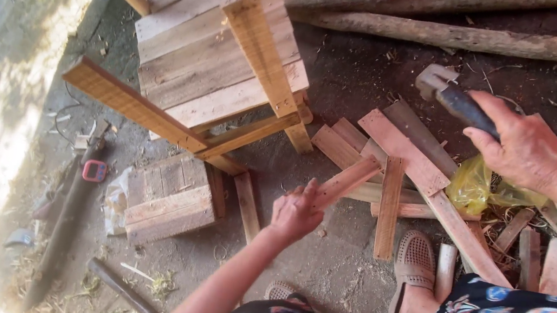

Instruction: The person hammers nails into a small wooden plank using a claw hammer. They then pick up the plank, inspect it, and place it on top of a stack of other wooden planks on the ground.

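Note:
My left hand (296, 212) grips a short reddish wooden slat (349, 180) by its lower end and holds it up over the dirt floor. My right hand (525, 146) is closed on the dark handle of a hammer (450, 94), whose metal head points up and left. Below and between my hands lies a pile of loose wooden slats (405, 161). A half-built wooden stool or crate frame (215, 64) made of planks stands on its side to the left of the pile.
A yellow plastic bag (471, 188) lies among the slats under my right hand. A small low plank stool (167, 197) and a red tape measure (94, 171) sit at the left. Long round poles (463, 36) lie along the top. My sandalled foot (414, 262) rests near the pile.

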